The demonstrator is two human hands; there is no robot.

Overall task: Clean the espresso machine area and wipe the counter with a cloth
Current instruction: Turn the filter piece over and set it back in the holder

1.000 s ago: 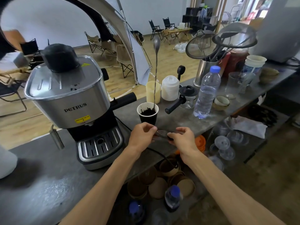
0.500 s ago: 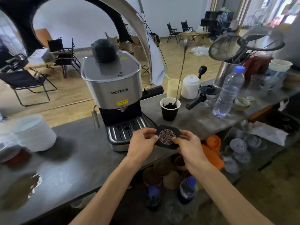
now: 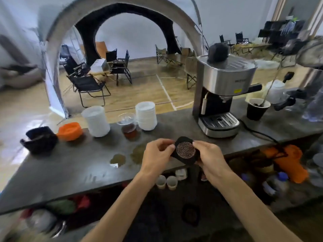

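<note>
A dark cloth (image 3: 185, 151) with a round patterned disc is pinched at its edges between the left hand (image 3: 157, 155) and right hand (image 3: 208, 157), above the counter's (image 3: 73, 165) front edge, so the brown spills (image 3: 118, 158) could be smeared rather than lifted, or the cloth dropped onto the shelf below.

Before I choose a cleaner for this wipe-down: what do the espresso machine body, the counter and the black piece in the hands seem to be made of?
Espresso machine: brushed stainless steel by its silvery sheen, with a black, probably plastic, base.
Counter: dark grey, matte and mottled, maybe stone or concrete; brownish puddles sit on it.
Black piece, held by the left hand and right hand: soft-looking black surround, possibly cloth or rubber, round a coppery patterned disc; unclear.
</note>
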